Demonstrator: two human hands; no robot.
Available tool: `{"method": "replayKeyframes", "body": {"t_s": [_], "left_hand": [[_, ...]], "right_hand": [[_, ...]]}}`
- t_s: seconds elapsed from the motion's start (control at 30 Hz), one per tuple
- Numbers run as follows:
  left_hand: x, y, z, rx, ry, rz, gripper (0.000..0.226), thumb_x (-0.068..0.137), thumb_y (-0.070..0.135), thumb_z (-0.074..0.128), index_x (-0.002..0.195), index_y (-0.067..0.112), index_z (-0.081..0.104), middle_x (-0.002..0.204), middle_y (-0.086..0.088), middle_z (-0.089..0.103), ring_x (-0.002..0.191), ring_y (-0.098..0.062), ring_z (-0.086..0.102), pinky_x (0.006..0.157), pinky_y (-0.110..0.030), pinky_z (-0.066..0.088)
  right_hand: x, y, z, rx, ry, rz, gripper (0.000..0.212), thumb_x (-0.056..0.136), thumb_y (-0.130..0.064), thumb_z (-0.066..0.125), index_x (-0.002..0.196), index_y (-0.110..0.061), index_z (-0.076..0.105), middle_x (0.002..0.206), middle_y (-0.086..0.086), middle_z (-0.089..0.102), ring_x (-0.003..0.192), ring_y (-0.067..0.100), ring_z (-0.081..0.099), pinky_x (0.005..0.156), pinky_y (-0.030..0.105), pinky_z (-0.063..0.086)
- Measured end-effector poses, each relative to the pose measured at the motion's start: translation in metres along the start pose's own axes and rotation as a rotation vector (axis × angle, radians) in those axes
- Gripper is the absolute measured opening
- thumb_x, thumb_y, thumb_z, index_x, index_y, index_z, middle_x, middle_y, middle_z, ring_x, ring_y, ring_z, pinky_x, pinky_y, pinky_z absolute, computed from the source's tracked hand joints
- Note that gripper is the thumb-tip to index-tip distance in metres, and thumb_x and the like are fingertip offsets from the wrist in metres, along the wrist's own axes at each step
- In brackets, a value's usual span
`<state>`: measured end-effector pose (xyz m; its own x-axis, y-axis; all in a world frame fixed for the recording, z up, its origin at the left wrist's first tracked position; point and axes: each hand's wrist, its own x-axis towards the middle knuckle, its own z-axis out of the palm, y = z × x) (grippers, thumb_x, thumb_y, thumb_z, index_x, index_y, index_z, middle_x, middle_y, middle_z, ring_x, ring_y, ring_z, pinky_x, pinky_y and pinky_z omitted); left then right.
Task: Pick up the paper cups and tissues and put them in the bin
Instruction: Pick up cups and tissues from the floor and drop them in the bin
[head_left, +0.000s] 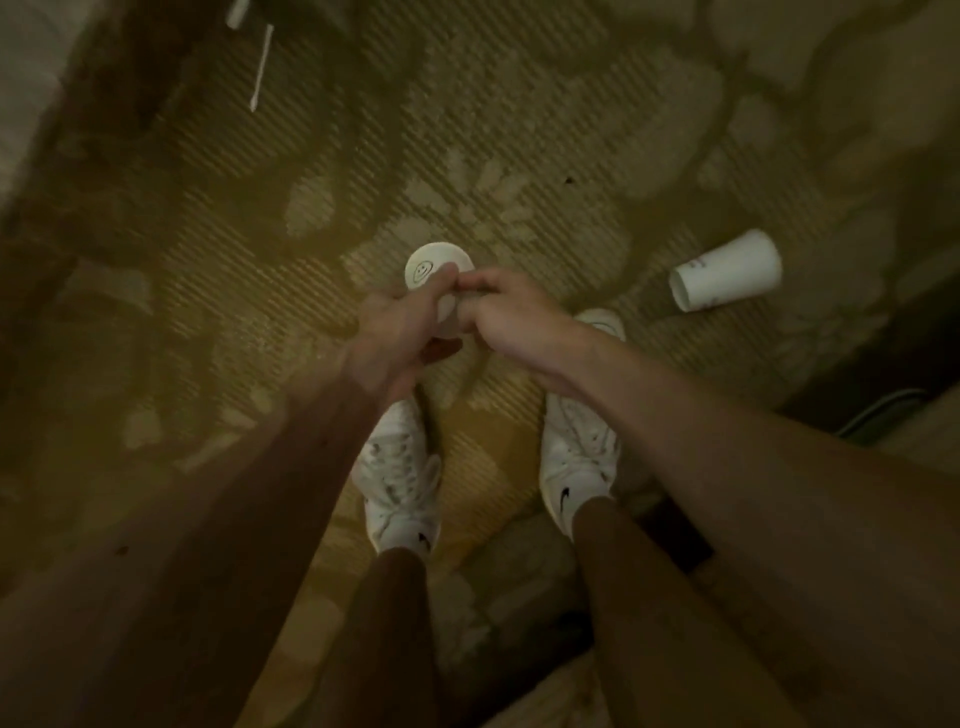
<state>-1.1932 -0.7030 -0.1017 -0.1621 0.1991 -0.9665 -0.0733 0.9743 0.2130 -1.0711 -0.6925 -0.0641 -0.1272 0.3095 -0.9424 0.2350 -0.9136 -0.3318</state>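
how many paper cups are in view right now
3: a smiley-based cup held by the left hand and right hand; a tipped cup on the carpet to the right; a likely cup half hidden behind the right wrist. Others may be hidden.

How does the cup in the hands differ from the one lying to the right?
The held cup is gripped by the left hand and right hand, base toward the camera showing a smiley. The fallen cup lies on its side on the carpet, untouched, side wall showing. Both are white paper cups.

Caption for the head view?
Left hand and right hand hold a smiley-marked cup over carpet; a second cup lies on its side.
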Motion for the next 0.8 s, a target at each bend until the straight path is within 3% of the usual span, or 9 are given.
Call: {"method": "replayKeyframes", "body": {"t_s": [0.1,0.2,0.3,0.4,0.53,0.63,0.73,0.8], "left_hand": [[-0.006,0.005,0.030,-0.018,-0.242,-0.090,0.045,0.087,0.039,0.073,0.120,0.009,0.069,0.111,-0.008,0.074,0.096,-0.016,0.073,0.074,-0.028,0.059],[-0.012,0.012,0.062,0.096,-0.259,-0.064,0.043,0.083,0.030,0.074,0.119,0.007,0.068,0.107,-0.011,0.073,0.085,-0.017,0.073,0.067,-0.029,0.059],[-0.012,0.017,0.094,0.156,-0.201,-0.014,0.053,0.078,0.029,0.077,0.121,0.006,0.056,0.113,-0.021,0.069,0.090,-0.029,0.074,0.071,-0.040,0.062],[-0.013,0.025,0.121,0.160,-0.175,0.010,0.039,0.086,0.022,0.073,0.115,0.012,0.048,0.117,-0.016,0.058,0.097,-0.032,0.070,0.075,-0.043,0.062],[-0.005,0.031,0.144,0.161,-0.224,0.012,0.061,0.082,0.015,0.075,0.133,0.011,0.043,0.124,-0.014,0.049,0.105,-0.034,0.064,0.075,-0.042,0.062],[0.007,0.033,0.150,0.166,-0.284,0.004,0.069,0.073,0.015,0.077,0.135,0.008,0.048,0.128,-0.017,0.051,0.107,-0.035,0.064,0.072,-0.040,0.061],[0.017,0.035,0.151,0.117,-0.311,0.017,0.061,0.075,0.019,0.075,0.130,0.007,0.052,0.126,-0.019,0.054,0.106,-0.034,0.066,0.074,-0.039,0.061],[0.017,0.038,0.150,0.096,-0.310,0.023,0.052,0.081,0.025,0.073,0.128,0.010,0.054,0.124,-0.019,0.059,0.102,-0.032,0.069,0.074,-0.037,0.061]], "right_hand": [[-0.014,0.003,-0.037,0.140,0.091,0.010,0.022,0.083,-0.005,0.061,0.091,-0.022,0.072,0.097,-0.003,0.071,0.095,0.012,0.065,0.083,0.029,0.055],[-0.026,0.010,-0.072,0.233,0.135,0.046,0.019,0.085,-0.007,0.060,0.095,-0.016,0.074,0.099,0.004,0.073,0.098,0.018,0.068,0.086,0.039,0.058],[-0.033,0.025,-0.105,0.370,0.249,0.110,0.020,0.092,-0.021,0.061,0.108,-0.013,0.068,0.098,0.004,0.074,0.091,0.016,0.071,0.078,0.035,0.057],[-0.022,0.055,-0.137,0.540,0.547,0.293,0.051,0.084,-0.048,0.068,0.119,-0.012,0.056,0.107,0.005,0.069,0.090,0.020,0.066,0.065,0.030,0.053],[0.003,0.076,-0.165,0.699,0.624,0.365,0.133,0.023,-0.080,0.079,0.136,-0.018,0.044,0.120,0.002,0.062,0.104,0.025,0.061,0.093,0.048,0.052],[0.045,0.099,-0.189,0.726,0.657,0.320,0.155,-0.004,-0.079,0.077,0.136,-0.022,0.044,0.119,0.004,0.063,0.104,0.026,0.064,0.092,0.049,0.054],[0.067,0.111,-0.212,0.690,0.643,0.264,0.147,0.004,-0.072,0.085,0.136,-0.021,0.045,0.123,0.005,0.062,0.103,0.024,0.065,0.089,0.048,0.056],[0.052,0.093,-0.211,0.657,0.617,0.209,0.121,0.032,-0.056,0.092,0.136,-0.016,0.045,0.122,0.005,0.063,0.102,0.022,0.066,0.083,0.042,0.059]]}}
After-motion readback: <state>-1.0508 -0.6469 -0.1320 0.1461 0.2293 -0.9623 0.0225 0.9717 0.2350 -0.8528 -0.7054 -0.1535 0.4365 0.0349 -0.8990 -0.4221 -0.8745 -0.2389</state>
